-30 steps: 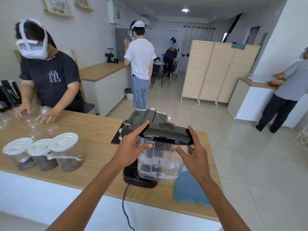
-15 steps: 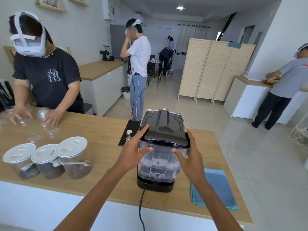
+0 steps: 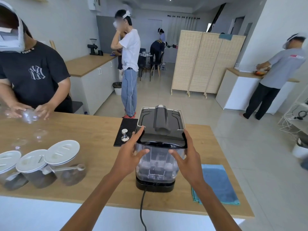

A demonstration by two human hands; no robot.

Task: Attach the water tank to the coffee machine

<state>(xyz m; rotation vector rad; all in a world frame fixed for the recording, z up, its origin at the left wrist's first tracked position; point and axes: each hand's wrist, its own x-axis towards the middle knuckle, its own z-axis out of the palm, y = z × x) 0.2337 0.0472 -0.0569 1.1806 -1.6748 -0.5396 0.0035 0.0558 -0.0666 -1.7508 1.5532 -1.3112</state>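
Note:
A clear plastic water tank (image 3: 156, 164) with a black lid stands upright against the near side of the black coffee machine (image 3: 160, 120), over the machine's black base. My left hand (image 3: 131, 151) grips the tank's left side, thumb on the front wall and fingers at the lid's edge. My right hand (image 3: 186, 155) grips its right side the same way. The machine's black power cord (image 3: 142, 207) hangs over the counter's near edge.
On the wooden counter (image 3: 93, 130) stand three lidded jars (image 3: 63, 162) at the left, a black mat with a metal tamper (image 3: 124, 135), and a folded blue cloth (image 3: 216, 184) at the right. A person in a black shirt (image 3: 33, 72) handles clear glassware across the counter. Other people stand further back.
The tank has moved in against the machine and lowered onto its base, with both hands still on its sides. The view has shifted so the machine faces me squarely.

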